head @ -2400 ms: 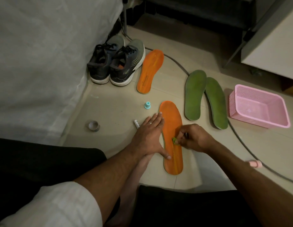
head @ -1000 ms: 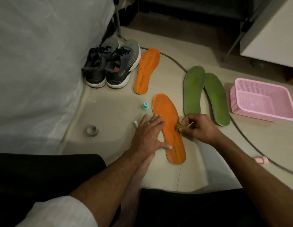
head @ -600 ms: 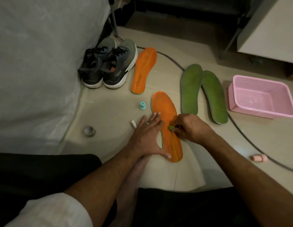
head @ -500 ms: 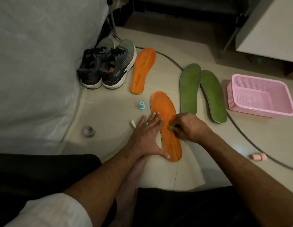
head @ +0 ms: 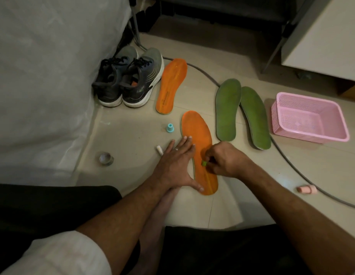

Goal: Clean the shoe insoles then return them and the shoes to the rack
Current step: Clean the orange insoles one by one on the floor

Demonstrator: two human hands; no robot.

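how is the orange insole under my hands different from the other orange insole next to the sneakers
The near orange foam insole is pinned flat by the left hand, while the right hand pinches a small green cleaning piece against it; the far orange foam insole lies untouched. The near one lies apart from the grey sneakers; the far one lies right beside them. Both lie flat on the floor.

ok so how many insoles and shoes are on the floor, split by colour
orange insoles: 2, one under both hands, one beside the shoes
green insoles: 2, side by side
dark grey shoes: 2
total: 6
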